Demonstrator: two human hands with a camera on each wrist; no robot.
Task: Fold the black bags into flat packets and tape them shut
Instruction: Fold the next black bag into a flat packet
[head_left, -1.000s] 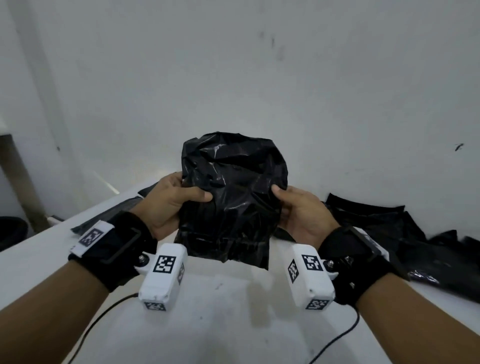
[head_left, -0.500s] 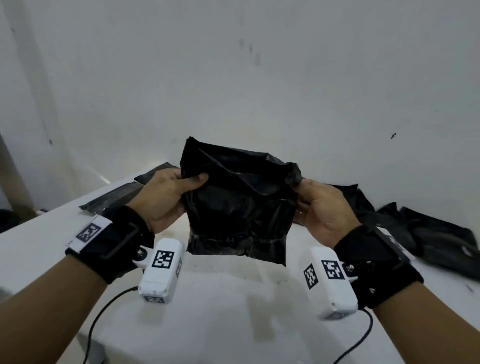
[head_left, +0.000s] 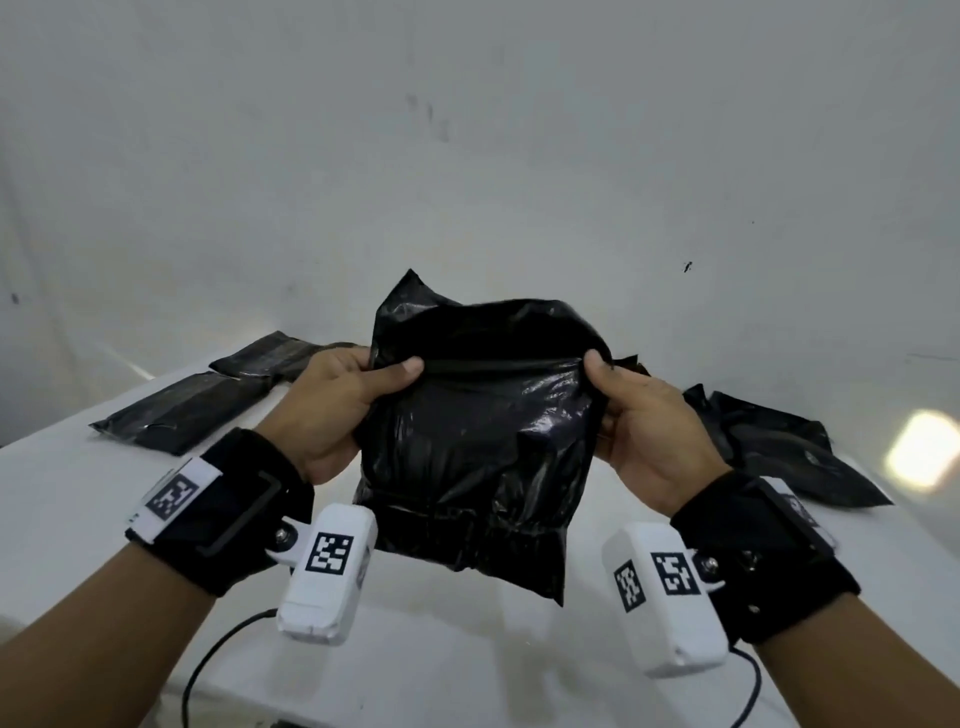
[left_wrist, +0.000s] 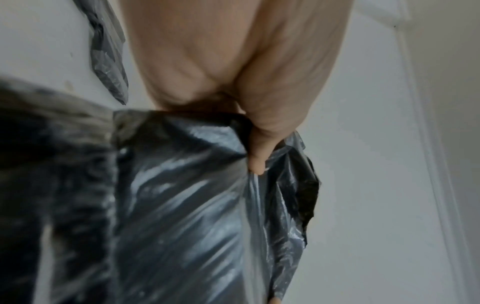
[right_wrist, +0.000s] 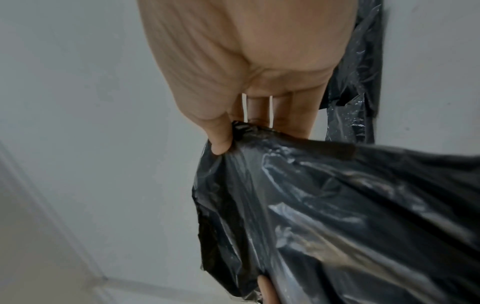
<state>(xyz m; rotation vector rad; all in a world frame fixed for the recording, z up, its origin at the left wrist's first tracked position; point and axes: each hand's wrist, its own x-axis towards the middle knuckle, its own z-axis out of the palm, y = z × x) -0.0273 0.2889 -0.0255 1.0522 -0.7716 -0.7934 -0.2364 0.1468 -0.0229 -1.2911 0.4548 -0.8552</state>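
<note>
Glossy (crinkled) plastic bag (head_left: 478, 441)

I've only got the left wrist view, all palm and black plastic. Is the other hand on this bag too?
Observer: Yes. The right hand pinches the bag at its right side, thumb in front, level with the left hand.
Operator: Is the bag down on the table?
Observer: No. It hangs in the air above the white table, still puffy, not flat.
Operator: Any finished ones around?
Observer: Two flat packets lie at the far left of the table.
Operator: And more to do?
Observer: Crumpled loose bags lie at the right.
</note>
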